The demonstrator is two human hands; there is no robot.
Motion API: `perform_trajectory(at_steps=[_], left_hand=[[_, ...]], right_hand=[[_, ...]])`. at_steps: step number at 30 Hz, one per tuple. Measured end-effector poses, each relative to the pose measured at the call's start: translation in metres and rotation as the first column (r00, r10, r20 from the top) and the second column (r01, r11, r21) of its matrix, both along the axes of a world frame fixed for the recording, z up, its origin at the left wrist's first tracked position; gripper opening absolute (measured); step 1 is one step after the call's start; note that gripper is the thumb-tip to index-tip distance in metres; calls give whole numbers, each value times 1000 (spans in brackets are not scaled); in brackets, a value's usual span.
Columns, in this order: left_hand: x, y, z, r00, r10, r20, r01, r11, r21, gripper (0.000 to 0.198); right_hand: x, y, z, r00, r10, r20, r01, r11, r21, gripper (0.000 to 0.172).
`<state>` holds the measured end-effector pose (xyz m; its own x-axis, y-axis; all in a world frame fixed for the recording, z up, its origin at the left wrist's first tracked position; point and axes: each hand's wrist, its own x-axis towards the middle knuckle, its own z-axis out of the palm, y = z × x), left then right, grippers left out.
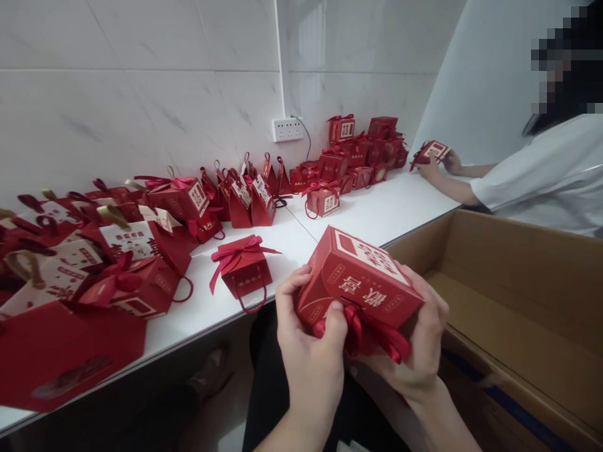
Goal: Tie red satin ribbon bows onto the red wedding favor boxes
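A red gift box (377, 285) with white lettering is held tilted over my lap, in front of the table edge. On its near side a red ribbon bow (360, 333) shows. My left hand (308, 342) grips the box's left side, its thumb pressed beside the bow. Around the right end wraps my right hand (424, 339), its fingers partly hidden beneath. Closest on the table is another red gift box (245, 276) with a ribbon on top and a cord handle hanging over the edge.
Red gift boxes and bags crowd the white table (292, 235) at left, with a stack of boxes (358, 154) at the back. An open cardboard carton (509, 301) stands at right. Beyond it, a co-worker (541, 169) holds a red box (431, 150). A power strip (288, 130) hangs on the wall.
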<state>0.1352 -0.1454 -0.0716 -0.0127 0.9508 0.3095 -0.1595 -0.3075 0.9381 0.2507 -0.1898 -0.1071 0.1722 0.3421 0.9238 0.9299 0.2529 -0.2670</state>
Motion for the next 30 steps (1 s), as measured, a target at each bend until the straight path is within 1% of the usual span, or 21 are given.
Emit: perform_trajectory(at_steps=[4, 8, 12, 15, 22, 24, 25, 27, 29, 30], left_hand=[[1, 1, 0, 1000, -10, -16, 10, 1000, 0, 32], [2, 2, 0, 1000, -7, -20, 6, 1000, -12, 32], [4, 3, 0, 1000, -19, -17, 19, 1000, -17, 33], [5, 4, 1, 1000, -16, -16, 15, 999, -40, 32], [12, 7, 0, 998, -55, 12, 56, 994, -89, 33], [14, 9, -1, 990, -108, 87, 116, 989, -89, 36], [15, 11, -2, 976, -164, 144, 177, 980, -87, 38], [17, 14, -3, 918, -293, 269, 322, 944, -71, 46], [18, 17, -5, 851, -397, 344, 433, 901, -33, 51], [19, 18, -6, 837, -430, 338, 457, 889, -2, 52]], right_hand=[[1, 1, -1, 1000, 7, -28, -7, 1000, -8, 89], [1, 2, 0, 1000, 12, -11, -12, 1000, -3, 90], [2, 2, -1, 999, 9, -40, -10, 999, -31, 90], [3, 2, 0, 999, -9, -36, 7, 999, -41, 92], [7, 6, -1, 999, -8, -50, 7, 999, -35, 94], [11, 7, -5, 996, 9, -94, -13, 999, -45, 95], [13, 7, -8, 990, 21, -139, -29, 998, -56, 97], [17, 7, -15, 961, 37, -274, -62, 995, -82, 103], [21, 8, -22, 885, 54, -462, -108, 990, -91, 108], [24, 8, -24, 820, 72, -568, -143, 986, -81, 109]])
